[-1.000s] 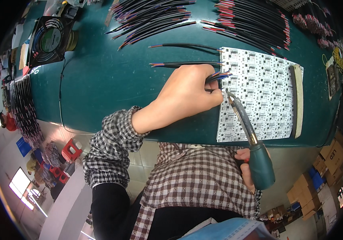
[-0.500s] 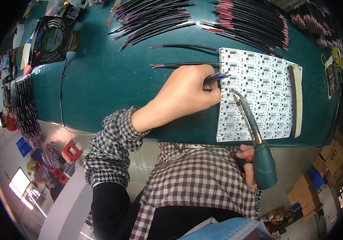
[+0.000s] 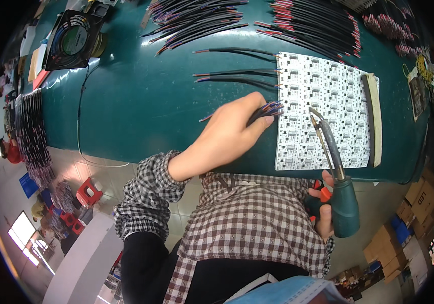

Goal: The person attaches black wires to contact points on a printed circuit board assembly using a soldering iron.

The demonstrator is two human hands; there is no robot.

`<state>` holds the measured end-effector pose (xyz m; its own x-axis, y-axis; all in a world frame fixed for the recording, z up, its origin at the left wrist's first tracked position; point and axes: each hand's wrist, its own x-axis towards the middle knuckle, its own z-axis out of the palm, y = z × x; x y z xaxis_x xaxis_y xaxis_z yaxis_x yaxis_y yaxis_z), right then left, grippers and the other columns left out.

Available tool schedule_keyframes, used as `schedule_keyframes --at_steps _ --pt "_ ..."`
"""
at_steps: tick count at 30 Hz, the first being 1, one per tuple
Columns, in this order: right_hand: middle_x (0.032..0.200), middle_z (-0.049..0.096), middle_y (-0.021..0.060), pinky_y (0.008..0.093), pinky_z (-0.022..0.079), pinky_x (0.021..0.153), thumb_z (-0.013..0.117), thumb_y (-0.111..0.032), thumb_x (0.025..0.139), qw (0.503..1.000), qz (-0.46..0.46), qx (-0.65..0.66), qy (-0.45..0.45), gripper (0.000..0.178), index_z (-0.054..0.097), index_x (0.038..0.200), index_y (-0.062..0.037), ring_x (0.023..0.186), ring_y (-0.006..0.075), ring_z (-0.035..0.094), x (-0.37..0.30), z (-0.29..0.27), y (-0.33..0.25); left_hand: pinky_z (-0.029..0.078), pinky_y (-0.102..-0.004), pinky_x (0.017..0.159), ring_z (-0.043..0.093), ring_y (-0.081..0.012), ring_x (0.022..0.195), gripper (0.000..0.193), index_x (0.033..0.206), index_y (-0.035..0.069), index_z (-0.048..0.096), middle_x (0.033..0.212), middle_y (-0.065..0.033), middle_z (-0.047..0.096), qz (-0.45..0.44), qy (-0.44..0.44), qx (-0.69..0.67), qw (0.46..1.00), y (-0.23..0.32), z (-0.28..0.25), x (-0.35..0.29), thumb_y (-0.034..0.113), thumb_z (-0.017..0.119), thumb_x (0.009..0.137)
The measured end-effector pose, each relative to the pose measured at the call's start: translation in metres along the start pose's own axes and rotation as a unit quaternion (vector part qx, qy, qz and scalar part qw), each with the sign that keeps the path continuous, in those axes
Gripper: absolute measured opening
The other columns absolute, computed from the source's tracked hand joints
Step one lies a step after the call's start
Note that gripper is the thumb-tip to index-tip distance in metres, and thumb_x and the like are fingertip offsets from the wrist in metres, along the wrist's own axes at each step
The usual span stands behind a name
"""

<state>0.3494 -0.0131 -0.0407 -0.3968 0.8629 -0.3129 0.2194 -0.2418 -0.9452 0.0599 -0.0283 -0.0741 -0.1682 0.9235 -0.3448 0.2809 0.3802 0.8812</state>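
Left hand (image 3: 229, 137), frame centre: fingers closed on black cable (image 3: 263, 110), stripped coloured ends touching left edge of white LED panel (image 3: 323, 111). Right hand (image 3: 323, 210), lower right: wrapped round green soldering iron (image 3: 339, 195), tip just above panel, right of cable ends. Change: iron tip has swung away from cable ends toward panel middle; left hand has slid lower along panel edge. Reads as joint finished, next pad being lined up. Attached cables (image 3: 237, 76) above. Fan (image 3: 70, 40) upper left of green desk (image 3: 141, 101).
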Motion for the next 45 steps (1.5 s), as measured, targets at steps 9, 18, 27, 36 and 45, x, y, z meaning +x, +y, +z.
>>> schedule_keyframes --at_steps 9,18,27,36,45 --pt "0.105 0.059 0.0144 0.038 0.059 0.085 0.079 -0.036 0.083 0.997 -0.02 -0.033 -0.065 0.069 0.05 0.126 0.0093 0.096 0.0266 0.065 -0.004 -0.011 0.011 0.043 -0.0263 0.064 0.049 -0.0063 0.069 0.019 0.084 -0.003 0.061 0.072 -0.002 0.058 -0.063 0.026 -0.08 0.994 -0.009 0.007 0.009 0.015 0.069 0.085" --pt "0.104 0.066 0.0175 0.0374 0.062 0.077 0.08 -0.039 0.082 0.999 -0.007 -0.046 -0.024 0.083 0.043 0.136 0.0116 0.095 0.0288 0.069 0.002 0.008 0.0 0.044 -0.0256 0.065 0.051 -0.0069 0.071 0.018 0.082 -0.004 0.061 0.073 -0.0025 0.059 -0.074 0.034 -0.066 0.994 -0.005 0.007 0.015 0.012 0.068 0.079" --pt "0.093 0.065 0.0129 0.0332 0.061 0.073 0.078 -0.038 0.083 0.995 -0.019 -0.092 -0.04 0.063 0.057 0.117 0.0108 0.085 0.0221 0.069 0.012 0.013 -0.008 0.043 -0.0245 0.06 0.049 -0.0051 0.069 0.02 0.081 -0.004 0.059 0.073 -0.0028 0.059 -0.082 0.037 -0.059 0.994 -0.002 0.009 0.016 0.012 0.069 0.078" --pt "0.091 0.066 0.0125 0.0322 0.059 0.074 0.077 -0.033 0.084 0.994 -0.018 -0.096 -0.052 0.051 0.061 0.108 0.0085 0.082 0.0202 0.07 0.01 0.011 -0.005 0.042 -0.025 0.057 0.048 -0.0051 0.066 0.021 0.078 -0.004 0.057 0.071 -0.0027 0.058 -0.073 0.047 -0.044 0.995 -0.002 0.01 0.014 0.012 0.07 0.078" --pt "0.105 0.064 0.0132 0.0362 0.056 0.086 0.073 -0.025 0.087 0.994 0.023 0.11 0.016 0.053 0.051 0.123 0.0076 0.1 0.0257 0.067 0.005 0.018 -0.019 0.038 -0.0227 0.057 0.044 -0.0034 0.066 0.016 0.084 -0.001 0.056 0.071 0.0 0.054 0.039 0.064 -0.153 0.985 0.011 0.013 -0.007 0.008 0.07 0.085"
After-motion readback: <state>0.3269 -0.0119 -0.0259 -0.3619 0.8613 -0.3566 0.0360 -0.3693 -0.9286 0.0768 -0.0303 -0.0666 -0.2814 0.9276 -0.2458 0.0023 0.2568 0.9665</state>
